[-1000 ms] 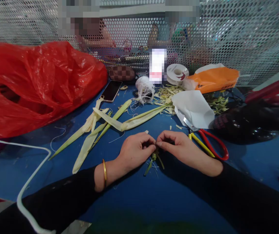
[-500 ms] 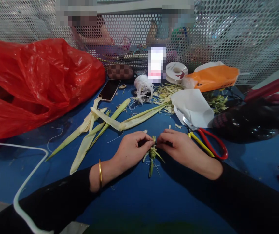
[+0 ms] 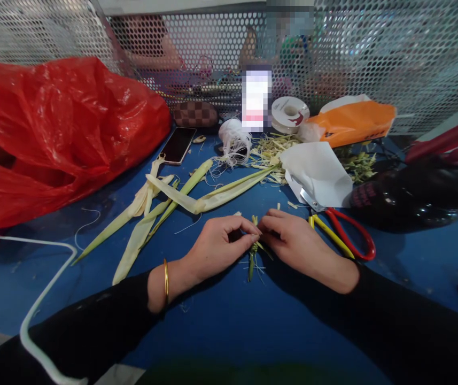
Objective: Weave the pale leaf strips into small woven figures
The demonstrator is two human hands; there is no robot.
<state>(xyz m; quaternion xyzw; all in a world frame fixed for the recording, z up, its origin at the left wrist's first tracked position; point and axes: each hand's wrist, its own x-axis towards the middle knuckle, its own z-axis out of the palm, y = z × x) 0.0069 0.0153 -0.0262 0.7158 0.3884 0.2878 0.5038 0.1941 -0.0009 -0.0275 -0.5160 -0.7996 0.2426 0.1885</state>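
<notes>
Left hand [image 3: 218, 243]: back uppermost, forefinger arched, thumb and forefinger tips drawn together, pointing at the right hand. Right hand [image 3: 299, 243]: fingers curled inward, tips partly hidden, just beside the left fingertips. Wrists, two: bare, lower than the hands and outward of them. Forearms, two: black-sleeved, left [image 3: 104, 307] and right [image 3: 405, 321], spreading apart behind the wrists.

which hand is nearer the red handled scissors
The right hand. The right hand is just left of the red-handled scissors in the view; the left hand is farther left, beyond the right one.
</notes>
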